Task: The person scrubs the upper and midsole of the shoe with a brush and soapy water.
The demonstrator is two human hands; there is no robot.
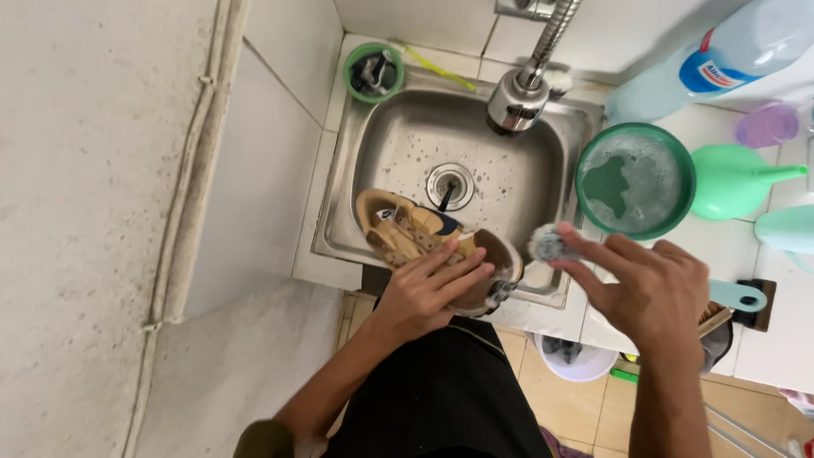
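Left hand [428, 293] gripping tan shoe [424, 246] over front rim of stainless sink [381, 144], right hand [649, 284] pinching soapy scrubber [549, 243] beside it, green basin [636, 181] of suds on white tiled counter [721, 246], faucet [521, 93] above.

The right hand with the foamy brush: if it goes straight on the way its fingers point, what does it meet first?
Probably the shoe that the left hand steadies over the sink. The right hand points its brush left toward the shoe's toe, though depth is unclear.

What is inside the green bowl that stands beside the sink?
The green bowl holds foamy, soapy water; a patch of green bottom shows through a gap in the foam. Whatever may lie under the foam is covered.
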